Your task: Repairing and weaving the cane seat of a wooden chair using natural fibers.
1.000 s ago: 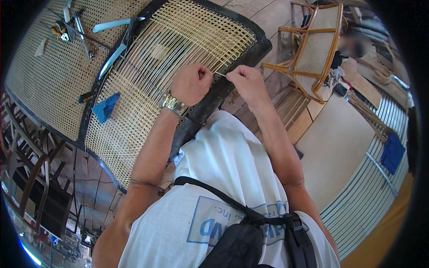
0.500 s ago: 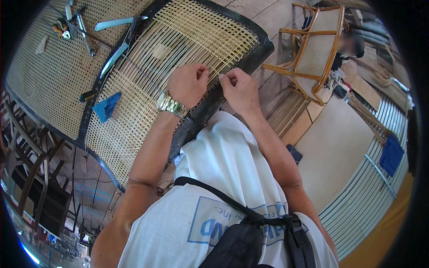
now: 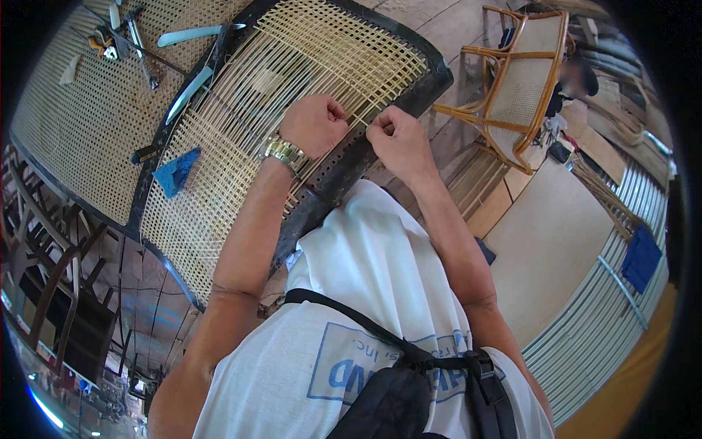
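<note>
Lying left on the cane panel [image 3: 219,175] was a blue wedge [image 3: 175,172]; both hands, left [image 3: 314,124] and right [image 3: 395,139], were closed, pinching a cane strand [image 3: 358,121].

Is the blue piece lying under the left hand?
No, the blue piece lies apart from the left hand, farther left on the cane panel.

Pale straw-yellow woven cane panel [image 3: 241,139], open lattice pattern, in a black curved frame [image 3: 344,172]. Blue wedge-shaped block [image 3: 175,172] on it. Gold metal wristwatch [image 3: 284,152]. White T-shirt [image 3: 365,293], blue print. Orange-brown rattan chair [image 3: 523,88].
</note>
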A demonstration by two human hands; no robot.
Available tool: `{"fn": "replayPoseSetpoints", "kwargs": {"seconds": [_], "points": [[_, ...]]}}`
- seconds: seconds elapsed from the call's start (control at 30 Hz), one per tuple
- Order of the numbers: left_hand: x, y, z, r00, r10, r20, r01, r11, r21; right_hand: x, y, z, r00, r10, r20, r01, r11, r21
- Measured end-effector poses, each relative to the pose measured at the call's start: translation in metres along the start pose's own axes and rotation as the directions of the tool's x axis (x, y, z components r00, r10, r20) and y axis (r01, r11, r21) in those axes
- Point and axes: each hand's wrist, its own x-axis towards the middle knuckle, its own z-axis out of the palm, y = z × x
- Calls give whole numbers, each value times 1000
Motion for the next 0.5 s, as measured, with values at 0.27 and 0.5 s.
{"fn": "replayPoseSetpoints", "kwargs": {"seconds": [0.27,0.5], "points": [[-20,12,-2,981,32,-193,-45,997,-59,-2,-15,7,994,-96,-50,94,995,-41],[-17,12,-13,978,75,-194,-77,997,-4,-7,-15,-1,994,-107,-28,105,991,-85]]}}
